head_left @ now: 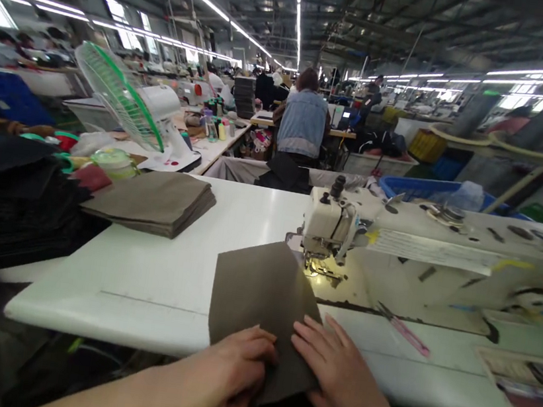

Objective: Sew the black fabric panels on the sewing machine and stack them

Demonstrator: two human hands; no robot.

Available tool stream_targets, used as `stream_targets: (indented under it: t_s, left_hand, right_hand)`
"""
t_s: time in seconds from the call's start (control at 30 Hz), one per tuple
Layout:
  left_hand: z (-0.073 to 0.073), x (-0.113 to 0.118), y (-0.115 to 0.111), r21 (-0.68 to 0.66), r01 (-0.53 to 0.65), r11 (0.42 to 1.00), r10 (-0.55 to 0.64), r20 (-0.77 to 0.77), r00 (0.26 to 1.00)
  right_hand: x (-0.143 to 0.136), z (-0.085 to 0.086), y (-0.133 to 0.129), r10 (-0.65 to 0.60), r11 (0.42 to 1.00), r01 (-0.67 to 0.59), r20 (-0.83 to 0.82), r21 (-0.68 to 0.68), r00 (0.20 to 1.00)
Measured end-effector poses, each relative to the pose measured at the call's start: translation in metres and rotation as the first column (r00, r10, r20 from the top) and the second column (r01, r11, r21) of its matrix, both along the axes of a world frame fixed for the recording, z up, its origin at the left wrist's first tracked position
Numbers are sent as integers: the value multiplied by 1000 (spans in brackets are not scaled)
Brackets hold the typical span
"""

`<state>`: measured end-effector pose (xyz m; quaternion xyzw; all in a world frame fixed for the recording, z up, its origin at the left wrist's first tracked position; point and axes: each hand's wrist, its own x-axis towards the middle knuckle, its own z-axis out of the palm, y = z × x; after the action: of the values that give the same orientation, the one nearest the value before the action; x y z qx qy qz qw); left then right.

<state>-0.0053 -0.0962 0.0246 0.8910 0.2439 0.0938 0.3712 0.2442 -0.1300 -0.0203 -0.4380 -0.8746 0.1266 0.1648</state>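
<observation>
Head view: the left grip (pixel 240 371) curls its fingers over the near left part of a brown cloth piece (pixel 260 289); whether it pinches the cloth, I cannot tell. The right grip (pixel 329 356) rests with fingers slightly spread across the right edge, probably to steady the piece, whose near end passes the front edge of the tabletop (pixel 156 282). The far corner lies just beside the sewing machine (pixel 324 227). Scissors (pixel 408 335) sit rightward, seemingly for easy reach; a cloth stack (pixel 152 200) lies leftward, apparently out of the way.

L grip (pixel 239 374) w/ fingers (pixel 258 348) curled, R grip (pixel 329 363) flatter, fingers fwd; bare forearms (pixel 137 391) angled inward.
</observation>
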Motion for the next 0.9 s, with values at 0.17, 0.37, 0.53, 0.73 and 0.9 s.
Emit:
stream_targets:
  t_s: [0.17,0.37,0.53,0.73,0.9]
  left_hand:
    - [30,-15,12,-364,-68,929,46,-69,997]
    - [25,-25,92,-657,-498,566,645,-24,764]
    - [-6,-22,115,-637,-631,444,727,-156,669]
    - [-21,-16,85,-230,-707,669,710,-84,699]
    - [-24,-11,70,-67,-801,595,803,5,596]
  right_hand:
    - [21,34,-7,-154,894,61,-177,-443,972]
    - [-4,31,55,-533,827,368,-387,-424,753]
    - [-17,-15,87,-605,796,487,-442,-359,663]
    - [-10,-18,60,-608,793,464,-481,-394,631]
    - [-11,-8,54,-578,816,461,-458,-350,675]
